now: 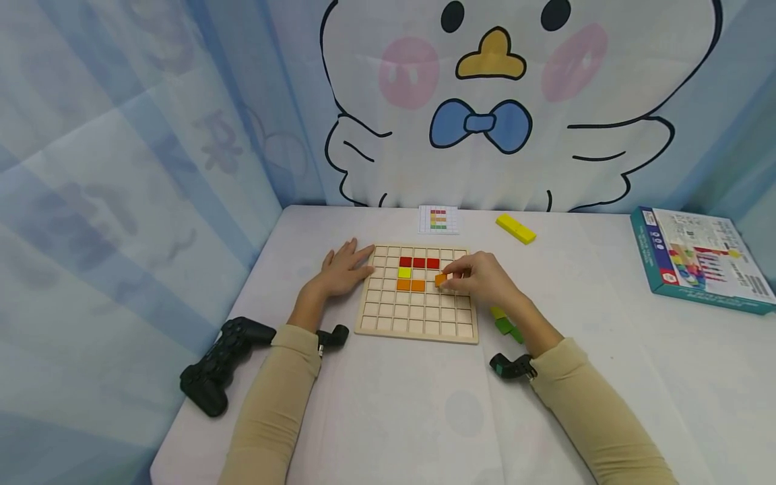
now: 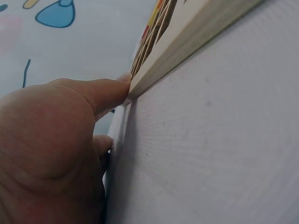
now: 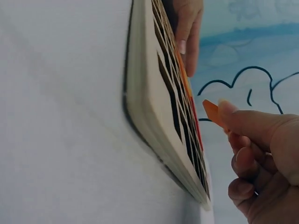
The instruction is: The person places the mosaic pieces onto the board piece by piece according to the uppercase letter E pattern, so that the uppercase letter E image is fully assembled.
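A wooden grid board (image 1: 418,337) lies flat on the table. Three red tiles (image 1: 419,263) sit in a row in its upper part, with a yellow tile (image 1: 404,273) below the left one and two orange tiles (image 1: 410,285) under that. My left hand (image 1: 341,269) rests at the board's left side, fingers extended; in the left wrist view its thumb (image 2: 110,91) touches the frame edge. Over the right part of the grid, my right hand (image 1: 485,279) pinches an orange tile (image 3: 213,112) between thumb and fingers, tilted above the board.
Behind the board lie a printed pattern card (image 1: 438,219) and a yellow bar (image 1: 516,228). Green pieces (image 1: 503,326) are beneath the right forearm. A black game controller (image 1: 221,360) lies by the left forearm; a teal-sided box (image 1: 709,259) is at the far right.
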The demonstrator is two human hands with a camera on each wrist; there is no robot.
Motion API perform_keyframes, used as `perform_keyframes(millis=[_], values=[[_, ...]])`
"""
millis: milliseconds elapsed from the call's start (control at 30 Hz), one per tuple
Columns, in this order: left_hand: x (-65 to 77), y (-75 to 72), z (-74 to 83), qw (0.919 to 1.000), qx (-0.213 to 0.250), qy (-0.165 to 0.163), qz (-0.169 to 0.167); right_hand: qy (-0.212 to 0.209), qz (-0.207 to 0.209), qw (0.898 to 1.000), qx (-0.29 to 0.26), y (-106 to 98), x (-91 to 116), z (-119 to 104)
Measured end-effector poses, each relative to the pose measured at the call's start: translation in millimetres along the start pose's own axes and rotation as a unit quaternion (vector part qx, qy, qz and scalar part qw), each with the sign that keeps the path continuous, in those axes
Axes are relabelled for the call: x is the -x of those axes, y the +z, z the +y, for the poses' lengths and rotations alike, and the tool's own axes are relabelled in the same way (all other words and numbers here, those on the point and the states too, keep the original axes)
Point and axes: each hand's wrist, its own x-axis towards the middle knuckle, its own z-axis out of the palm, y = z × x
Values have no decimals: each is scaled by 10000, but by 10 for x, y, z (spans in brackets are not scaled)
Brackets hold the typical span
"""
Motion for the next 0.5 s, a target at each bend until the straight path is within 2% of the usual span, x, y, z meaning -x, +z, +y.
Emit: perform_keyframes(millis=[200, 500], values=[[-9, 13, -13, 10000, -53, 16, 23, -215, -120, 9994, 232, 108, -35, 11], [8, 7, 2, 10000, -11, -15, 7, -231, -214, 9988, 372, 175, -67, 11]])
